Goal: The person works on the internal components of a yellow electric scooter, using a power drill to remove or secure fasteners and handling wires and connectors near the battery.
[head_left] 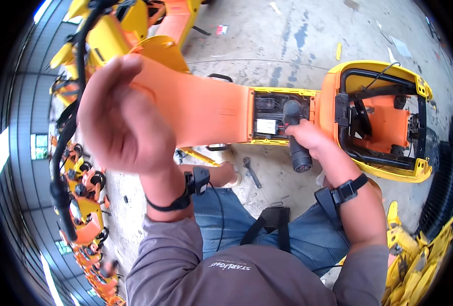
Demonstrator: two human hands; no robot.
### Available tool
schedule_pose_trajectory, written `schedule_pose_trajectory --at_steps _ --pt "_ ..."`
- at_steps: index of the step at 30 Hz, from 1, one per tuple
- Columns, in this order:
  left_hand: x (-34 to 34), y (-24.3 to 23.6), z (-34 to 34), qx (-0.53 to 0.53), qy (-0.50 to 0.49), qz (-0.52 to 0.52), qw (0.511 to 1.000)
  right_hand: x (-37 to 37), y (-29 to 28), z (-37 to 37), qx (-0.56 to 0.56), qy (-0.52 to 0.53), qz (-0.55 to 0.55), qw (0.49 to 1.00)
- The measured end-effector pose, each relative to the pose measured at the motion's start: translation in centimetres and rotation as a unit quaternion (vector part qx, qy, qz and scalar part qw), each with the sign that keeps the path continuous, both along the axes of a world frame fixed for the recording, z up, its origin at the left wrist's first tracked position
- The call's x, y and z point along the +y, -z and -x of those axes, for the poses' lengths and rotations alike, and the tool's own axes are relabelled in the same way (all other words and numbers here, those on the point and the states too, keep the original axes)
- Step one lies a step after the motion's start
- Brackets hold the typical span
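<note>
A dark cordless drill (299,153) is in my right hand (308,136), with the fingers wrapped round its grip. It is over an open compartment (275,102) in the body of an orange and yellow scooter (211,109). Inside the compartment sit dark parts and a white-labelled box (266,126). Whether the drill touches anything there is hidden. My left hand (127,117) is raised close to the camera, above the scooter's orange front panel, slightly blurred. Its fingers curl inward; what they hold, if anything, cannot be made out.
To the right, the scooter's yellow-rimmed rear frame (379,176) stands open. A wrench (252,172) lies on the concrete floor near my legs. A black cable (58,168) hangs at the left. Yellow panels (415,265) are piled at lower right, and more scooters (91,219) line the left.
</note>
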State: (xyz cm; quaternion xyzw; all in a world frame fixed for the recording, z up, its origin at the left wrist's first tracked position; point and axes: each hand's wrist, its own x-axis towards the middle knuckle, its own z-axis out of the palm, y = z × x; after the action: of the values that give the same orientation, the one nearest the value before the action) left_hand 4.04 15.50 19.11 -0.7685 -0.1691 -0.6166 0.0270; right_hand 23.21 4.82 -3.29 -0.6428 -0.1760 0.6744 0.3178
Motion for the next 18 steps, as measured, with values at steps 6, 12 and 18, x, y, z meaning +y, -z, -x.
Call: schedule_pose_trajectory --at_steps 6,12,18 --pt "-9.1 -9.2 10.1 0.143 -0.409 0.057 0.9 0.1 2.6 0.3 0.027 0.028 -0.033 0.999" --pt "-7.0 -16.1 23.3 0.448 -0.612 0.281 0.589 0.1 0.2 0.4 0.033 -0.001 -0.029 0.999" --pt "-6.9 -18.6 29.3 0.396 -0.37 0.542 0.642 0.3 0.6 -0.2 0.059 0.024 -0.025 0.998"
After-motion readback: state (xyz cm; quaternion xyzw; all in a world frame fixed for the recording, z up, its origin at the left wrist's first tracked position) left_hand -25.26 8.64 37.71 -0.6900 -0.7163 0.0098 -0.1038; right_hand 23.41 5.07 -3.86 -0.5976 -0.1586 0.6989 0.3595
